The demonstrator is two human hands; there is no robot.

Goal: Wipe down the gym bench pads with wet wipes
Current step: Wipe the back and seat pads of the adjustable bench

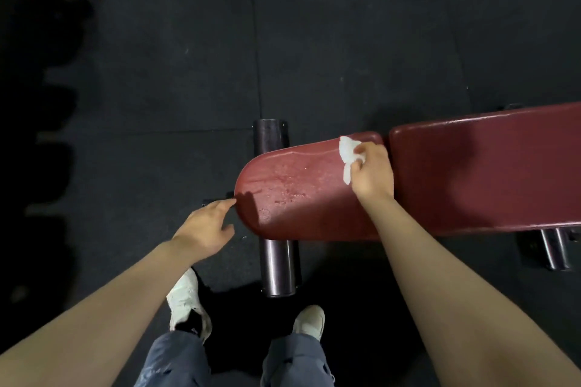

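Right hand [372, 171] is on the red seat pad [301, 195], fingers curled round a crumpled white wet wipe [348, 154] pressed to the pad's far edge, just beside the gap to the longer back pad [484, 173]. Wet streaks shine across the seat pad. Left hand [204, 229] hangs loose and holds nothing, fingertips just off the seat pad's rounded end. Under that end, the bench's dark crossbar [276, 264] lies on the black rubber floor [176, 72]; white sneakers [185, 302] stand near it.
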